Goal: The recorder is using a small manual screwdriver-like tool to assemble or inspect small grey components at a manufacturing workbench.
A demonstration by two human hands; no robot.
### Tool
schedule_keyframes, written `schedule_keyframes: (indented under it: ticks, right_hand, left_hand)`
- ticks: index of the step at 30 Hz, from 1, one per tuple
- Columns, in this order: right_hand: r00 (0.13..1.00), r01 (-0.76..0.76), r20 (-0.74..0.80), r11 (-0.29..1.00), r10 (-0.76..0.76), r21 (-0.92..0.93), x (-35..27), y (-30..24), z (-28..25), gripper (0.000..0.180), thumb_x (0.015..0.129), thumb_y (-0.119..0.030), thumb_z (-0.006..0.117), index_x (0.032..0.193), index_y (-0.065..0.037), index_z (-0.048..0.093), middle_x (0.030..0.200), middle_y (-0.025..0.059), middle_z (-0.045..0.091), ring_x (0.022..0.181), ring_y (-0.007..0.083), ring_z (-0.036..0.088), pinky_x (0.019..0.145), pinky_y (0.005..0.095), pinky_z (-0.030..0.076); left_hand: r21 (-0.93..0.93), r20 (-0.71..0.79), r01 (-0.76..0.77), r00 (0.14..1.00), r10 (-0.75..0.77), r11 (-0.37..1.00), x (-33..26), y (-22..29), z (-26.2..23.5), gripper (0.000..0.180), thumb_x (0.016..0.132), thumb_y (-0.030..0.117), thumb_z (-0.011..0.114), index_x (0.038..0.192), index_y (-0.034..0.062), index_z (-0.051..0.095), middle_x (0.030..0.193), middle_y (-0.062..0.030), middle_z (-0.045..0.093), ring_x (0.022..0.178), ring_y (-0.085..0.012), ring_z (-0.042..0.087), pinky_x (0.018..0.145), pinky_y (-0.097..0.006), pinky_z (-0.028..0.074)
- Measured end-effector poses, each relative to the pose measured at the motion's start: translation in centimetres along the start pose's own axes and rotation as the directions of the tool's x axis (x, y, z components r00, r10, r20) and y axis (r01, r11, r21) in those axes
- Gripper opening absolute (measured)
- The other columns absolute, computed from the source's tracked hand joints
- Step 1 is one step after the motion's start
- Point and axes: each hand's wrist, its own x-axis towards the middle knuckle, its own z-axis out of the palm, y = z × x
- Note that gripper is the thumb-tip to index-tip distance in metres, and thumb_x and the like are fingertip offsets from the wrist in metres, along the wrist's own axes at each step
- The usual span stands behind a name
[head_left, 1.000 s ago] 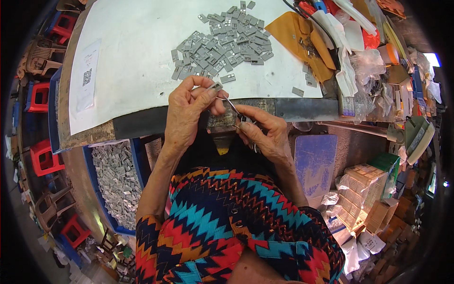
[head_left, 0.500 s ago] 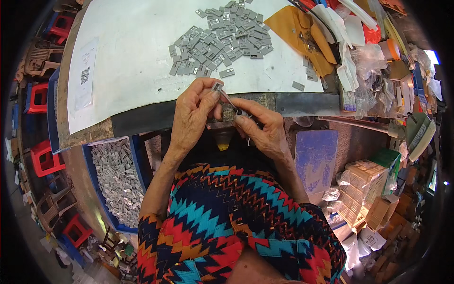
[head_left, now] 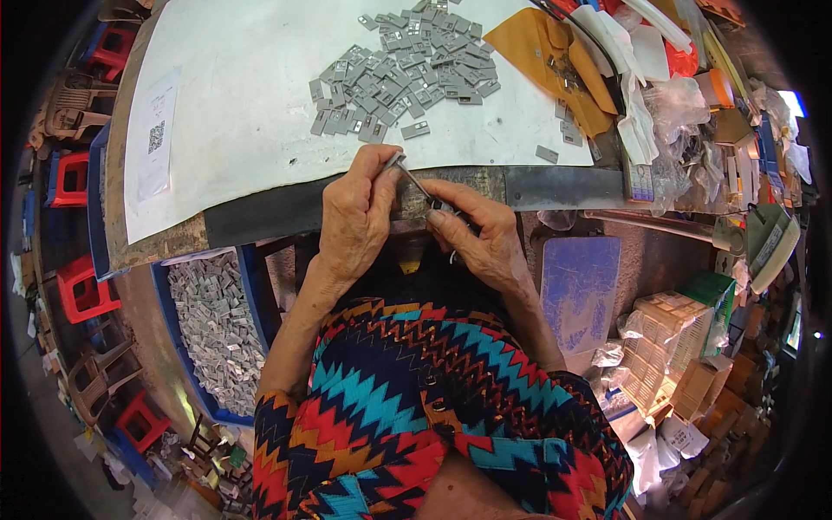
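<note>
Over the table's front edge, my left hand pinches a small grey rectangular piece between thumb and fingertips. My right hand is closed round a thin metal tool with a dark handle; whether it is a screwdriver or tweezers I cannot make out. The tool's tip meets the piece, or lies right beside it. Beyond my hands, a heap of similar grey pieces with small slots lies on white sheeting. One loose piece rests just past my left fingertips.
Brown paper with small metal parts lies at the table's right, beside plastic bags. Below the table on the left stands a blue crate full of grey pieces. A blue board and a pale basket stand right; red stools stand far left.
My left hand has rolled slightly, its fingers curling in, so the grey piece now shows more edge-on. My right hand and the tool have barely moved.
</note>
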Motion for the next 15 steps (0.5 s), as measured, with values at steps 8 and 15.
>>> schedule_keyframes:
  ticks: [8,15]
  right_hand:
    - [0.967,0.216,-0.056,0.913,-0.250,-0.345,-0.3,0.2,0.9,0.032,0.082,-0.002,0.055,0.113,0.003,0.052,0.100,0.0187,0.060,0.085,0.0272,0.061,0.072,0.0319,0.049]
    - [0.973,0.205,-0.065,0.960,-0.221,-0.193,-0.7,0.0,1.0,0.034,0.083,0.001,0.053,0.116,0.002,0.052,0.103,0.0186,0.060,0.090,0.0236,0.061,0.075,0.0302,0.048]
  left_hand:
    - [0.360,0.040,-0.248,0.967,0.251,0.899,-0.1,-0.9,-0.1,0.023,0.076,-0.006,0.054,0.098,-0.0015,0.051,0.075,-0.0189,0.056,0.066,-0.0350,0.057,0.057,-0.038,0.046]
    - [0.286,0.041,-0.357,0.932,0.361,0.890,-0.6,-1.2,0.2,0.027,0.072,-0.010,0.052,0.098,-0.0017,0.051,0.074,-0.0181,0.053,0.064,-0.0343,0.056,0.055,-0.037,0.045]
